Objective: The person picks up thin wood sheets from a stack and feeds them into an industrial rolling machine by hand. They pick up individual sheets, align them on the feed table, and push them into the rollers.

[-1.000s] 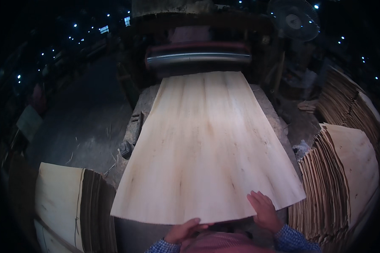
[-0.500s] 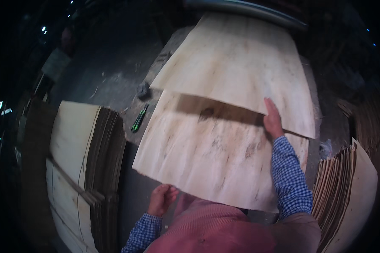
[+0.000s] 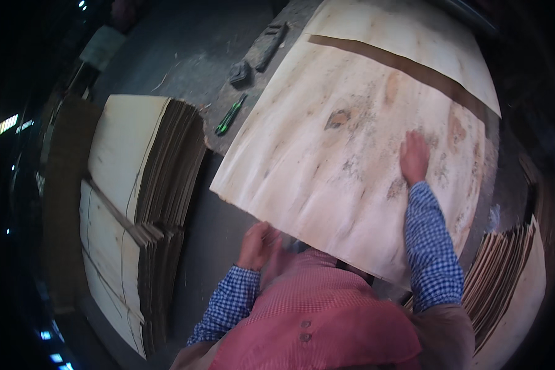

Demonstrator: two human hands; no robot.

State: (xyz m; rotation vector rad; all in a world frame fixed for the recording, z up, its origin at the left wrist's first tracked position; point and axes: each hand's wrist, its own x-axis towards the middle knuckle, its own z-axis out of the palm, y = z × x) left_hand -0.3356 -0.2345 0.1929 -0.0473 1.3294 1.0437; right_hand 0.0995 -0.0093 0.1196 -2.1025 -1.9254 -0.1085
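A large pale wood veneer sheet (image 3: pixel 327 148) with brown stains lies tilted across the work table. My right hand (image 3: pixel 414 157) rests flat on its upper face, fingers spread. My left hand (image 3: pixel 257 245) grips the sheet's near lower edge, fingers curled under it. A second pale sheet (image 3: pixel 413 43) shows beyond it, with a dark gap between the two. My blue checked sleeves and a red apron fill the lower middle.
A tall stack of veneer sheets (image 3: pixel 135 191) stands at my left. Another stack (image 3: pixel 512 277) leans at the lower right. A green utility knife (image 3: pixel 230 115) and a dark block (image 3: pixel 239 72) lie on the grey table (image 3: pixel 185 55).
The upper sheet has moved away toward the far side. The stained sheet has slid nearer, my right hand has gone flat on it, and my left hand has come up to its edge.
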